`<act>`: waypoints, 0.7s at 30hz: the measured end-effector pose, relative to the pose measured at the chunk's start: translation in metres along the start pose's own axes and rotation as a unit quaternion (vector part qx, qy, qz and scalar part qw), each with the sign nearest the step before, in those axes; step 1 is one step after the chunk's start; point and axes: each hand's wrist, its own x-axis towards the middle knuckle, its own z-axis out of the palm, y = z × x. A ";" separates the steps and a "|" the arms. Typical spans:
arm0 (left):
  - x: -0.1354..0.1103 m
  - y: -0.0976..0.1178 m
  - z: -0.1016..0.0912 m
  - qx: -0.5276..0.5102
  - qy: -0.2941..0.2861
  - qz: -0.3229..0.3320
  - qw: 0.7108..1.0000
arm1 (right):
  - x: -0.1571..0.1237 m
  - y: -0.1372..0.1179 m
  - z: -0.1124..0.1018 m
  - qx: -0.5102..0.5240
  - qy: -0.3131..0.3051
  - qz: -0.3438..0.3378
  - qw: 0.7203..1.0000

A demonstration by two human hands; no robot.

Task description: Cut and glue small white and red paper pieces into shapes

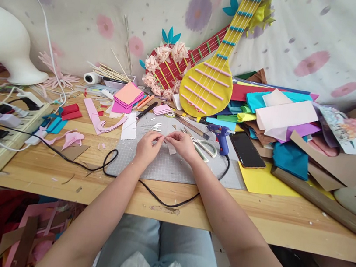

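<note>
My left hand and my right hand meet over the grey cutting mat, fingertips pinched together on a small pale paper piece. Both hands are closed in a pinch. A loose white scrap lies on the mat just under my right hand. Scissors lie right of my right hand, beside a blue glue gun. Small white strips lie beyond my left hand.
A black cable loops across the table's front. A black phone lies right of the glue gun. Coloured sheets pile at the right; paper guitars lean on the back wall. A power strip sits left.
</note>
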 end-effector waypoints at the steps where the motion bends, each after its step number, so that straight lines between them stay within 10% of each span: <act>1: 0.000 0.000 0.000 -0.012 0.000 -0.003 1.000 | 0.000 0.001 0.001 -0.013 -0.002 -0.007 1.000; 21: 0.002 -0.001 0.003 -0.089 -0.026 -0.038 0.995 | 0.000 -0.002 0.000 0.068 -0.038 -0.015 0.997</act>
